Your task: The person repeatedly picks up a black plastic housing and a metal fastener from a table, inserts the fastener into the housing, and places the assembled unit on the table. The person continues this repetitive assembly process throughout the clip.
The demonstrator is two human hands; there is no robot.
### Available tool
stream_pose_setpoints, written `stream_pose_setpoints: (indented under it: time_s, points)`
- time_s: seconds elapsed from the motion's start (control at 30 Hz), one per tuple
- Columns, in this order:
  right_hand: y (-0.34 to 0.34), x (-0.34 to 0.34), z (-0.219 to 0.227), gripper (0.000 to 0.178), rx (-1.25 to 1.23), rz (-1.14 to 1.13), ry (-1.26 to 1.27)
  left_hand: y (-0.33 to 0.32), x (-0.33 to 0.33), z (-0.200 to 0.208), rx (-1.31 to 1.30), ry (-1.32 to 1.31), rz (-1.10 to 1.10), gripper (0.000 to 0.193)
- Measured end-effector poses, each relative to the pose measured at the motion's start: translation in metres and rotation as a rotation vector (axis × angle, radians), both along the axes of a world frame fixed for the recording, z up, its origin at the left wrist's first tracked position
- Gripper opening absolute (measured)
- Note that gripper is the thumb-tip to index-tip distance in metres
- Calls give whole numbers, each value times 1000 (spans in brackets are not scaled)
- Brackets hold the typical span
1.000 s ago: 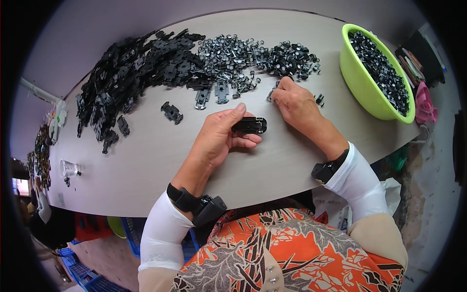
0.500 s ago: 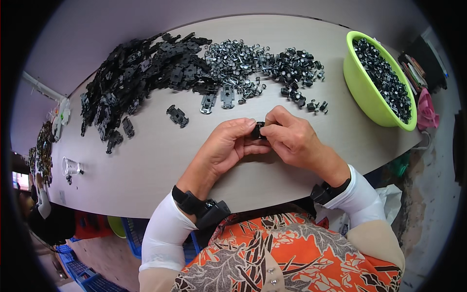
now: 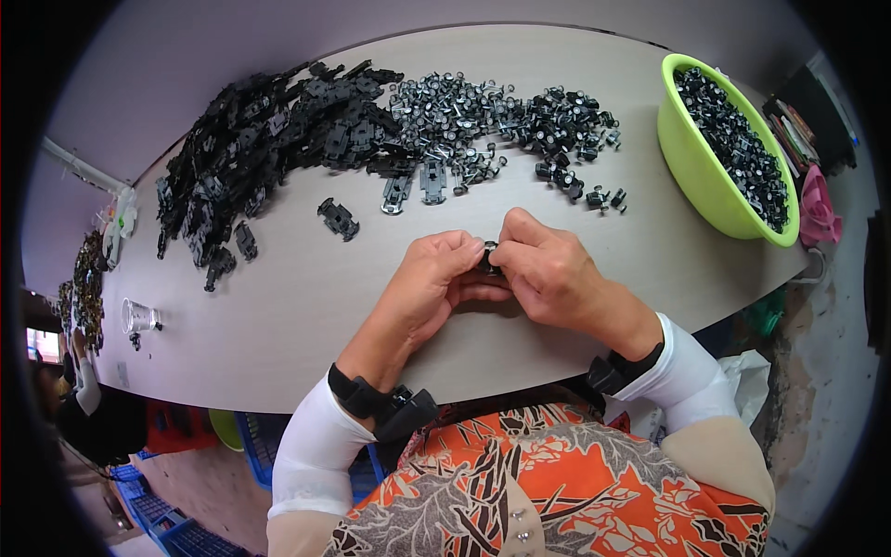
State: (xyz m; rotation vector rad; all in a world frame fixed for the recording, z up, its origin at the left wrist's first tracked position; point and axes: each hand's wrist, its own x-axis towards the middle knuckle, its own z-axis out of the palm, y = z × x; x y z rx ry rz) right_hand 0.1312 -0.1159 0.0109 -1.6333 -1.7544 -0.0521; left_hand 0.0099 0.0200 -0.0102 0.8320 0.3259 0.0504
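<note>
Left hand (image 3: 427, 286): grip closed on a small black part (image 3: 491, 261), thumb on its left end, other fingers beneath. Right hand (image 3: 554, 277): grip also clenched at this part, thumb and curled forefinger at its right side; cannot tell whether a smaller piece is pinched there. Part sits between both hands, above the surface (image 3: 269, 339), mostly hidden by fingers.

Beyond the hands, left to right: heap of black plates (image 3: 278, 135), pile of silver wheel pairs (image 3: 447, 104), pile of black wheel pairs (image 3: 559, 123). One loose plate (image 3: 338, 219) lies apart, nearer the left hand. Green basin (image 3: 694, 178), filled with wheel pairs, stands at right; clear cup (image 3: 136, 317) at far left.
</note>
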Motion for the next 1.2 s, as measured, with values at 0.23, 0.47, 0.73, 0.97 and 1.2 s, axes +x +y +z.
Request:
stream_pose_setpoints:
  time_s: [0.23, 0.47, 0.73, 0.97, 1.2]
  points:
    - [0, -19, 5, 31, 67, 205, 86, -3, -25, 5, 144, 62, 48, 21]
    - [-18, 33, 13, 28, 112, -88, 208, -16, -104, 13, 279, 128, 443, 24]
    - [-17, 76, 3, 12, -27, -197, 84, -14, -299, -16, 380, 314, 1020, 23]
    - [67, 66, -24, 10, -34, -207, -100, 0, -388, -96, 873, 1141, 917, 20]
    - [51, 69, -8, 17, 12, -181, 102, 15, -230, 41, 1238, 571, 1040, 10]
